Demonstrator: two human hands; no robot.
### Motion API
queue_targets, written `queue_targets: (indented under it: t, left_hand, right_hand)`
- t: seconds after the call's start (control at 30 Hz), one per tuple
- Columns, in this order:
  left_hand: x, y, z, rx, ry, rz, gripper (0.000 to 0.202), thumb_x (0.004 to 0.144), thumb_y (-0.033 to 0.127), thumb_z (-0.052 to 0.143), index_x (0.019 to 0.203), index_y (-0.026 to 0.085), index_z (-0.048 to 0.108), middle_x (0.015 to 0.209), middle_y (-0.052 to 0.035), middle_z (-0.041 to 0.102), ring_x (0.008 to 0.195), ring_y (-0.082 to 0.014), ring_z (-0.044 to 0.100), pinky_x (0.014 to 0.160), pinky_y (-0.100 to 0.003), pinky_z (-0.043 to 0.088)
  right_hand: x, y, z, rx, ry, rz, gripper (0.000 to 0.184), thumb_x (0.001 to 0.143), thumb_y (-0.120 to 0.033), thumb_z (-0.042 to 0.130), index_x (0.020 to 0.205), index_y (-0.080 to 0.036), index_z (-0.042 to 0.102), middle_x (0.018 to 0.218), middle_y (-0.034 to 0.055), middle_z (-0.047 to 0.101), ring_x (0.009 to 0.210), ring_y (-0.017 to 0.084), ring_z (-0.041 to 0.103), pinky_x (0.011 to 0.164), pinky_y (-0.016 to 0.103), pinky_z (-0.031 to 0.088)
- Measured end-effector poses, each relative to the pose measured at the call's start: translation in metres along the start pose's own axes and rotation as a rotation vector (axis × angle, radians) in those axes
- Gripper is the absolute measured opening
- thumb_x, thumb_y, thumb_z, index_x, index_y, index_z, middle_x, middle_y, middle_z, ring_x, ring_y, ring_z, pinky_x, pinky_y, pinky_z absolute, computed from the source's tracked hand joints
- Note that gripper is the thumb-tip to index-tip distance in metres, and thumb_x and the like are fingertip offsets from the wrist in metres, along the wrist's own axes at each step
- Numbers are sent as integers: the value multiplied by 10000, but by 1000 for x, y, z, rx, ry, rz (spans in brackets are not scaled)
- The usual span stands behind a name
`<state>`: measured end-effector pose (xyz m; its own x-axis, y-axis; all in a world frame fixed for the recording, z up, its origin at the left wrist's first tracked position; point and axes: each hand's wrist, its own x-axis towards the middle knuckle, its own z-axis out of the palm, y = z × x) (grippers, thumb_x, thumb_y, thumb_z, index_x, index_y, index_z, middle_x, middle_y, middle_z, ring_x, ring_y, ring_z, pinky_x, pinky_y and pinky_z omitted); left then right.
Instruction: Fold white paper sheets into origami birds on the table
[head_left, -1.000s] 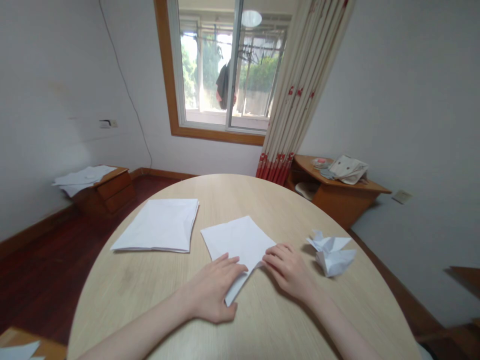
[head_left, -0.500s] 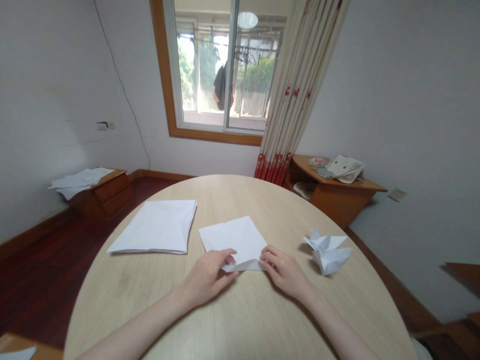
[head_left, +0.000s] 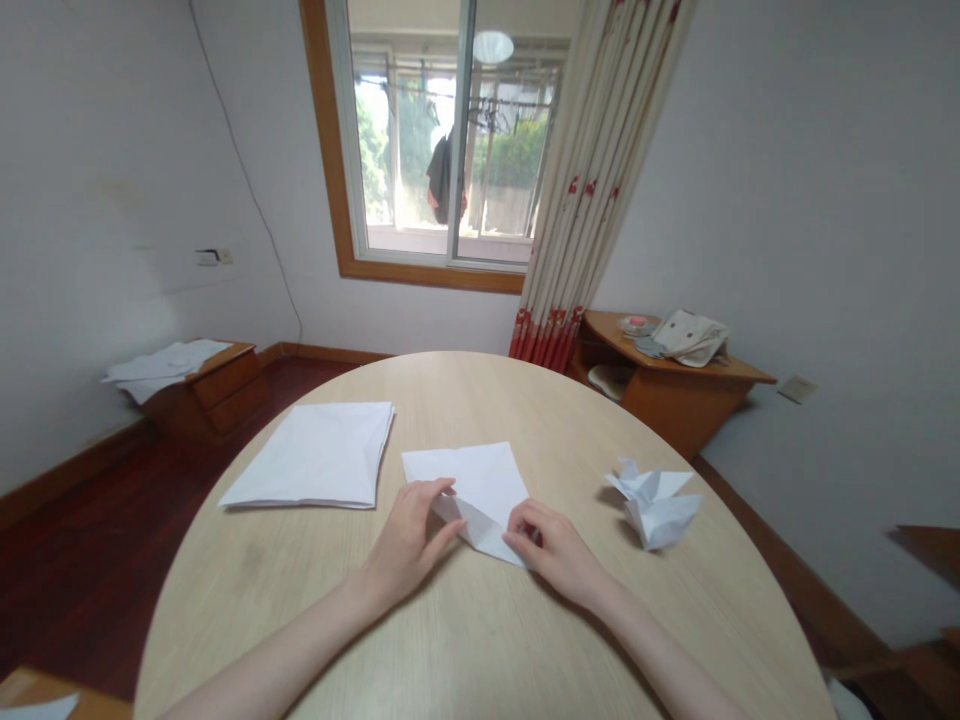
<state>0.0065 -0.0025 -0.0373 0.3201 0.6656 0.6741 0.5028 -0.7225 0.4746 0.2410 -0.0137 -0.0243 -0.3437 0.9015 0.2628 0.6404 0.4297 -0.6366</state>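
Note:
A white sheet of paper (head_left: 480, 470) lies in front of me on the round table, with a flap along its near left side lifted and partly folded over. My left hand (head_left: 412, 525) has this flap between its thumb and fingers. At the sheet's near right side, my right hand (head_left: 551, 545) pinches the edge with curled fingers. One pointed corner sticks out toward me between the hands. To the right stands a folded paper figure (head_left: 656, 505) with pointed, wing-like parts. A stack of white paper (head_left: 315, 455) rests at the left.
The round wooden table (head_left: 480, 640) fills the foreground. Behind it are a window (head_left: 450, 150) and a patterned curtain (head_left: 592, 190). A small drawer cabinet (head_left: 225, 385) with papers stands at the left, and a corner desk (head_left: 675, 390) holding a cloth bag (head_left: 694, 335) at the right.
The sheet has turned clockwise, and its near corner now points toward me at the right. My left hand has moved left and slightly away from me. My right hand has shifted slightly left.

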Motion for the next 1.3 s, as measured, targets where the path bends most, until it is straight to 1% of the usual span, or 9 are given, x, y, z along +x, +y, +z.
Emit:
queue_targets:
  t: [0.2, 0.37, 0.47, 0.57, 0.67, 0.87, 1.0, 1.13, 1.3]
  left_hand:
    - [2, 1, 0, 137, 91, 33, 414, 920, 288, 538, 1294, 251, 365, 1221, -107, 533, 1157, -275, 489, 1014, -482, 352]
    - [2, 4, 1, 188, 113, 9, 416, 909, 281, 542, 1288, 263, 372, 1257, -117, 476, 1179, -290, 458, 1000, -484, 371]
    - [1, 5, 3, 187, 106, 7, 402, 909, 268, 536, 1280, 262, 380, 1262, -117, 460, 1192, -289, 450, 1007, -484, 378]
    - [0, 5, 4, 176, 78, -9, 402, 914, 258, 522, 1289, 266, 377, 1284, -116, 446, 1212, -284, 448, 1017, -480, 385]
    - [0, 5, 4, 164, 36, -1, 447, 914, 252, 522, 1325, 265, 347, 1310, -124, 423, 1231, -281, 439, 1023, -473, 392]
    - [2, 2, 7, 176, -79, -28, 680, 852, 259, 595, 1426, 275, 231, 1413, -142, 314, 1311, -318, 352, 1056, -503, 358]
    - [3, 0, 11, 198, -135, -58, 813, 816, 221, 611, 1464, 296, 124, 1450, -144, 246, 1349, -339, 286, 1070, -532, 332]
    - [3, -3, 13, 217, -171, -57, 889, 789, 224, 634, 1477, 292, 75, 1466, -151, 215, 1366, -356, 243, 1072, -568, 314]
    - [2, -5, 16, 239, -199, -72, 937, 775, 229, 659, 1488, 265, 51, 1482, -161, 203, 1387, -343, 205, 1088, -559, 295]
  right_hand:
    - [-1, -2, 11, 47, -1, 36, 112, 823, -188, 541, 715, -191, 570, 716, 3, 601, 664, 151, 542, 614, 263, 405]
    - [-2, -8, 18, 31, -2, 32, 120, 826, -153, 526, 717, -194, 555, 737, 3, 595, 670, 144, 545, 617, 256, 416]
    - [-5, -12, 20, -68, 10, 2, 129, 852, -161, 510, 738, -200, 555, 765, 9, 599, 699, 153, 556, 642, 270, 433]
    - [-6, -14, 23, -193, 64, -60, 114, 856, -170, 533, 755, -211, 565, 841, 26, 610, 803, 178, 572, 717, 303, 459]
    - [-7, -14, 26, -227, 101, -81, 96, 842, -161, 564, 765, -216, 580, 904, 35, 593, 864, 189, 570, 758, 319, 474]
    - [-6, -11, 32, -160, 92, -30, 82, 840, -142, 568, 788, -206, 570, 942, 48, 542, 901, 199, 553, 779, 336, 479]
    - [-6, -9, 33, -128, 88, 5, 79, 814, -148, 601, 776, -204, 560, 948, 47, 536, 921, 205, 550, 799, 343, 473]
    - [-4, -7, 34, -114, 101, 5, 88, 817, -159, 595, 756, -208, 555, 928, 40, 544, 908, 203, 557, 795, 344, 473]
    - [-2, -8, 37, -105, 117, 48, 136, 839, -175, 581, 715, -206, 533, 894, 36, 551, 879, 201, 565, 784, 345, 471]
